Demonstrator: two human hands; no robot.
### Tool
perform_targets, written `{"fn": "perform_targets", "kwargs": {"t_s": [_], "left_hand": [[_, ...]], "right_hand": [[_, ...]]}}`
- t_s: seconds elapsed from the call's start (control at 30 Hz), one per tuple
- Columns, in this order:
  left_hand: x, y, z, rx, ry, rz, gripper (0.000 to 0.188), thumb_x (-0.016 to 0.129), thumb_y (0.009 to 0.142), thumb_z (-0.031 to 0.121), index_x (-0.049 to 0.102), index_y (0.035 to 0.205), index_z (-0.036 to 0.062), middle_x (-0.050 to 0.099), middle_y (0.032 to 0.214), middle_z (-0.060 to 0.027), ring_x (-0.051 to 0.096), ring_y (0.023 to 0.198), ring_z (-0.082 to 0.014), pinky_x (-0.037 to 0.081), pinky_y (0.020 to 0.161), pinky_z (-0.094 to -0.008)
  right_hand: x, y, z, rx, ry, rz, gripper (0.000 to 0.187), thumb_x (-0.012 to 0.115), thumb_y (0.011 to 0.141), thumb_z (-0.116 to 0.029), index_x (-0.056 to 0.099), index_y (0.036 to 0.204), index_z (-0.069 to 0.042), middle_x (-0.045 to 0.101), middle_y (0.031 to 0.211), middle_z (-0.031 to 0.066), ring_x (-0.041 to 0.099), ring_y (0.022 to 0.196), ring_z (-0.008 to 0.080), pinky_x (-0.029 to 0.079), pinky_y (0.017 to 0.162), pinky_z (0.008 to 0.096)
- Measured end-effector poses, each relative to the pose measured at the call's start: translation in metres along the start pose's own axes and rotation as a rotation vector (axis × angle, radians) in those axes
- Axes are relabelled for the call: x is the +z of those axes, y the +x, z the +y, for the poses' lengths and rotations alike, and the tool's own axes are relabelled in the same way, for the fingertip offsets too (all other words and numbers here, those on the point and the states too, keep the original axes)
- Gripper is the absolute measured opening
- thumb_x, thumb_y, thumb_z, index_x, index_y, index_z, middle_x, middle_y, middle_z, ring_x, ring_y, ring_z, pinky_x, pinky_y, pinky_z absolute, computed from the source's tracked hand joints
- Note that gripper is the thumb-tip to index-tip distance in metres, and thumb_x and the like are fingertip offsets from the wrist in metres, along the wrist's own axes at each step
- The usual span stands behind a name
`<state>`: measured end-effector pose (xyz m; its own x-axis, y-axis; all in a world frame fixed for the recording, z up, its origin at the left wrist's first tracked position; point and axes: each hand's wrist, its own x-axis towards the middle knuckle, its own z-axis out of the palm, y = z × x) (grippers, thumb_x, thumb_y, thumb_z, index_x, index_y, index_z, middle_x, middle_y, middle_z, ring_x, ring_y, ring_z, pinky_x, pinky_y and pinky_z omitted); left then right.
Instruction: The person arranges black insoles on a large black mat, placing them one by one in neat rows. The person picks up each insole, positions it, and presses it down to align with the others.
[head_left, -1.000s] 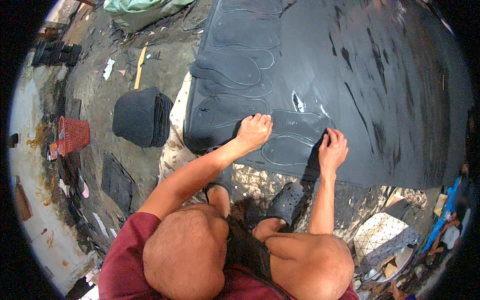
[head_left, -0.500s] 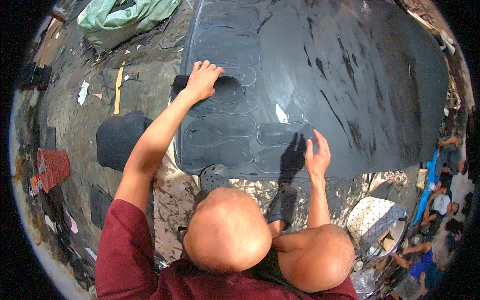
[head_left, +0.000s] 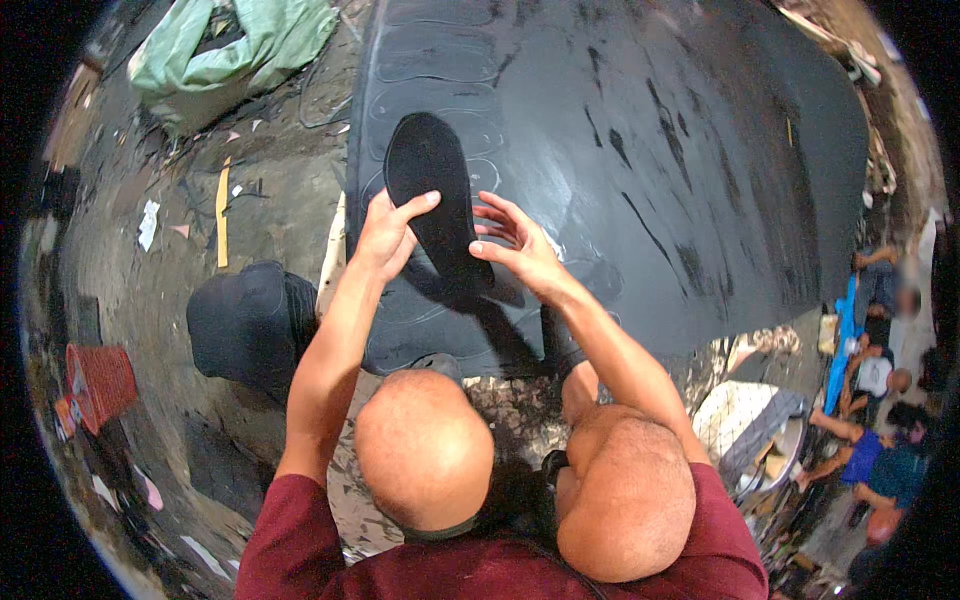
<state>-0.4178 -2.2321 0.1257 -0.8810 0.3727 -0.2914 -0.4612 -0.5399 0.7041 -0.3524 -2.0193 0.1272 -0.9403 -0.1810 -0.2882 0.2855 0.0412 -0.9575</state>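
Observation:
A black sole-shaped piece [head_left: 430, 165] is raised at a tilt over a dark rubber sheet [head_left: 560, 120]. My left hand [head_left: 390, 230] grips its left edge, thumb lying across the face and the other fingers mostly hidden behind. Beside the opposite edge is my right hand [head_left: 520, 245], fingers spread apart and thumb tip at the rim; whether it touches the piece I cannot tell. Sole outlines [head_left: 435, 105] run in a column along the sheet's left side. Shadows of the piece and my arms fall across the near outlines.
A stack of dark sole-shaped pieces [head_left: 250, 325] stands left of the sheet. Farther left are a red basket [head_left: 100, 385] and a yellow strip [head_left: 222, 215]. A green sack [head_left: 230, 60] lies at the far left. A tub [head_left: 785, 450] sits at right; other people are beyond it.
My left hand has lifted the sole-shaped piece from the sheet and brought it nearer, turned lengthwise. My right hand has moved left and up to its edge.

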Motion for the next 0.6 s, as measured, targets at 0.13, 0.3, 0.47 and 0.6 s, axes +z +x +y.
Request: {"fn": "perform_targets", "kwargs": {"t_s": [0.13, 0.3, 0.47, 0.6], "left_hand": [[-0.018, -0.01, -0.006, 0.082, 0.064, 0.371, 0.049, 0.066, 0.085, 0.003, 0.05, 0.131, 0.0025, 0.064, 0.109, -0.0104, 0.064, 0.099, -0.0249, 0.053, 0.09, -0.0412], [-0.049, 0.004, 0.005, 0.237, 0.26, 0.571, 0.051, 0.062, 0.078, -0.002, 0.053, 0.128, 0.0009, 0.064, 0.11, -0.0081, 0.062, 0.098, -0.0232, 0.05, 0.091, -0.0414], [-0.027, 0.022, 0.071, 0.494, 0.285, 0.574, 0.06, 0.06, 0.079, 0.007, 0.049, 0.137, 0.0017, 0.064, 0.114, -0.0095, 0.064, 0.102, -0.0266, 0.052, 0.095, -0.0407], [0.015, 0.043, 0.077, 0.309, 0.448, 0.694, 0.075, 0.068, 0.08, 0.009, 0.038, 0.148, 0.0012, 0.061, 0.124, -0.0103, 0.061, 0.109, -0.0232, 0.049, 0.096, -0.0378]], "right_hand": [[-0.003, 0.009, 0.067, -0.053, -0.61, 0.024, 0.043, 0.066, 0.093, -0.038, 0.063, 0.128, -0.014, 0.064, 0.119, 0.0102, 0.058, 0.116, 0.0321, 0.047, 0.099, 0.0424], [-0.007, -0.006, 0.076, -0.222, -0.911, -0.274, 0.058, 0.069, 0.078, -0.011, 0.058, 0.134, -0.018, 0.051, 0.14, 0.01, 0.055, 0.118, 0.0334, 0.052, 0.098, 0.0433], [-0.029, -0.006, 0.082, -0.448, -1.201, -0.519, 0.057, 0.067, 0.08, -0.015, 0.057, 0.136, -0.022, 0.04, 0.151, 0.0148, 0.046, 0.126, 0.0332, 0.049, 0.095, 0.0491], [-0.038, 0.004, 0.075, -0.627, -1.176, -0.534, 0.036, 0.063, 0.084, -0.018, 0.064, 0.12, -0.018, 0.061, 0.116, 0.0077, 0.051, 0.112, 0.0279, 0.044, 0.091, 0.0441]]}}
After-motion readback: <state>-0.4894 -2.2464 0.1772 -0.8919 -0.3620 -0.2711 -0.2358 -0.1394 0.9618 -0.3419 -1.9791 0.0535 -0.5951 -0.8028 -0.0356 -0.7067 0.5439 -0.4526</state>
